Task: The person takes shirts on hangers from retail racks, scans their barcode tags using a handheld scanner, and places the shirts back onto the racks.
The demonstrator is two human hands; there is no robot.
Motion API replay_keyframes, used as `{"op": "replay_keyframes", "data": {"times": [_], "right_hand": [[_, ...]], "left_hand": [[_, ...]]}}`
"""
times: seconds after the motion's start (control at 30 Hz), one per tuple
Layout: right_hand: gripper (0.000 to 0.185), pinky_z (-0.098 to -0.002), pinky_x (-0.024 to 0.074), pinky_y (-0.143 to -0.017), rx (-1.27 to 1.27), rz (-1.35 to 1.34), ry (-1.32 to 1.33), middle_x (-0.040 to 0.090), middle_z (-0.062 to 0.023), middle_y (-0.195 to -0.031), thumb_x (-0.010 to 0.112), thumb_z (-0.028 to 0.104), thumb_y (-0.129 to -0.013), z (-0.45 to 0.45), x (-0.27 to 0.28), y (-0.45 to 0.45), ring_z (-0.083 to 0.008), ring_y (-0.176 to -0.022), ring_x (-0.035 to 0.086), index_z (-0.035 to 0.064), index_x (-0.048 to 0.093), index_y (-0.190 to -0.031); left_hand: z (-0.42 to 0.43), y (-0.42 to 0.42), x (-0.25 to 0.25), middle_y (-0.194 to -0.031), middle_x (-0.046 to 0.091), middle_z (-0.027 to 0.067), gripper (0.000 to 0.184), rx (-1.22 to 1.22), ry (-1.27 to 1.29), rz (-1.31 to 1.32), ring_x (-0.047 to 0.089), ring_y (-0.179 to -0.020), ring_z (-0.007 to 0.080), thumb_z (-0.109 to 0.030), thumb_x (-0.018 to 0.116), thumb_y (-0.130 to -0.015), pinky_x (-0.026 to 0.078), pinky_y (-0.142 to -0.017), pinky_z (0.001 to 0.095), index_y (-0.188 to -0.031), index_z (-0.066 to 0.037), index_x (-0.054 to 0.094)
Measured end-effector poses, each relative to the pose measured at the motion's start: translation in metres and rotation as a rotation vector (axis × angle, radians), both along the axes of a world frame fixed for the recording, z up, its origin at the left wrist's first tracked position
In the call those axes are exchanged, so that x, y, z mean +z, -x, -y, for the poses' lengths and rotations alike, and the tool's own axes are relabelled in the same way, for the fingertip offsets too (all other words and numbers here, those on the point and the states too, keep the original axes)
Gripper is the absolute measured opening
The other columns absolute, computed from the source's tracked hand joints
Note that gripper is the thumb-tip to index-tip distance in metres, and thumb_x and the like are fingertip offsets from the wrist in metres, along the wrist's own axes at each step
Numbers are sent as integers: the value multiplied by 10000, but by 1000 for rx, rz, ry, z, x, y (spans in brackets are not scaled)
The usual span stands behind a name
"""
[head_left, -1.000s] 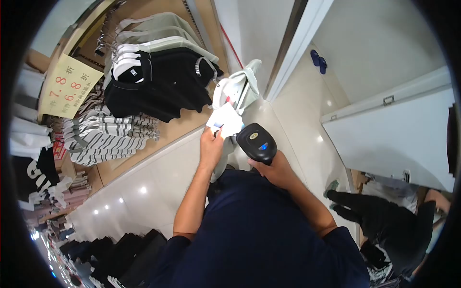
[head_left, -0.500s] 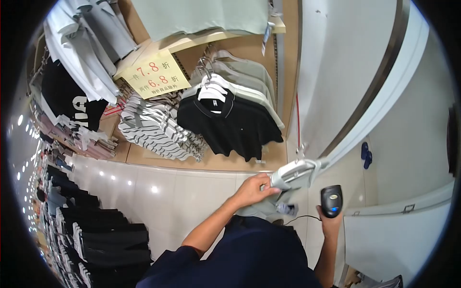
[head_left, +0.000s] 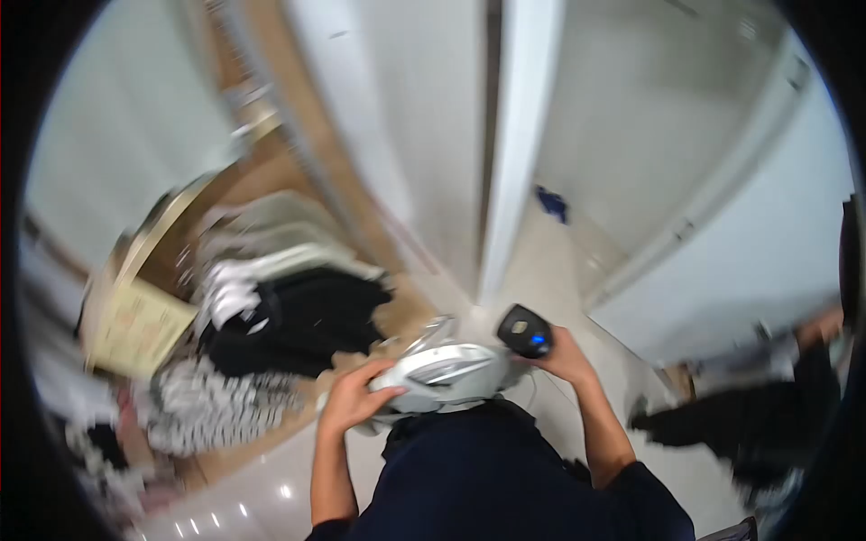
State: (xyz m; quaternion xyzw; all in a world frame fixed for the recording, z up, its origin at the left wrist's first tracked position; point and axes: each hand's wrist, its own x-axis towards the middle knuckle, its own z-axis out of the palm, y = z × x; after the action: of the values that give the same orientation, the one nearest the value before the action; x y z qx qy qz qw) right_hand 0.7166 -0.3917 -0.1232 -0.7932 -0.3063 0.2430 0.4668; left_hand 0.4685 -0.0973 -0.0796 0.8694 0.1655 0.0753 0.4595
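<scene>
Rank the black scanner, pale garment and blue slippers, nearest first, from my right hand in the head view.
1. Black scanner: in the right hand.
2. Pale garment: leftward, in the left hand.
3. Blue slippers: on the floor ahead.

Tiled floor (head_left: 257,482): pale and glossy, streaked with bright reflections; dark blue slippers (head_left: 552,205), blurred, lay on it close together.
Light-wood upper shelf (head_left: 263,128): a yellow rectangular sign (head_left: 142,326) hung at its front edge.
Light-wood base board (head_left: 206,467): whether the grey-and-white striped shirts (head_left: 212,417) above touched it was unclear.
</scene>
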Motion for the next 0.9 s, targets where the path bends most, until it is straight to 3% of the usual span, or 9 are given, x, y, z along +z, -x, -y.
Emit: {"op": "replay_keyframes", "data": {"times": [0.03,0.1,0.2,0.3,0.47,0.67,0.9], "right_hand": [[589,-367,520,-889,-26,27,-110,703,-143,-1043,906,233,-682,0,-2,6,-249,-961,669,13,645,-1162],[511,-358,516,-864,-35,58,65,691,-137,-1034,892,195,-698,6,4,16,-279,-966,656,49,668,-1134],[453,-366,524,-832,-92,43,-14,712,-150,-972,872,161,-700,15,5,38,-282,-899,679,45,679,-1093],[423,-371,531,-806,-117,23,13,722,-158,-925,843,128,-697,21,7,70,-291,-835,690,42,680,-1078],[368,-378,534,-775,-120,59,121,716,-163,-899,770,110,-708,9,24,112,-311,-795,684,43,676,-1058],[376,-399,535,-755,-51,193,86,704,-162,-902,751,126,-719,-11,72,104,-355,-821,674,45,656,-1073],[515,-430,530,-772,300,289,99,687,-141,-996,736,118,-696,-22,122,30,-367,-889,659,92,635,-1200]], "left_hand": [[-10,-3,-2,-951,736,122,389,-19,13,-7,707,-873,199,-166,855,-729,533,-804,315,-1066,-26,719],[-26,-11,-4,-923,735,88,422,-83,93,6,683,-857,152,-130,872,-694,521,-804,297,-1067,-11,714],[-56,-14,-20,-907,730,58,413,-191,144,-21,655,-842,113,-99,871,-689,511,-782,282,-1058,-8,710],[-69,-23,-23,-894,724,53,399,-260,322,-11,647,-807,118,-82,860,-701,508,-757,289,-1061,-6,703],[-93,-42,-41,-884,702,146,334,-353,88,51,675,-820,196,-145,758,-825,510,-761,313,-1098,23,667],[-95,-53,-38,-920,700,157,311,-283,105,127,669,-831,212,-142,706,-864,507,-786,318,-1125,20,657],[-111,-61,-11,-1031,700,112,359,-29,169,314,640,-936,170,-65,716,-846,503,-846,296,-1172,59,634]]}}
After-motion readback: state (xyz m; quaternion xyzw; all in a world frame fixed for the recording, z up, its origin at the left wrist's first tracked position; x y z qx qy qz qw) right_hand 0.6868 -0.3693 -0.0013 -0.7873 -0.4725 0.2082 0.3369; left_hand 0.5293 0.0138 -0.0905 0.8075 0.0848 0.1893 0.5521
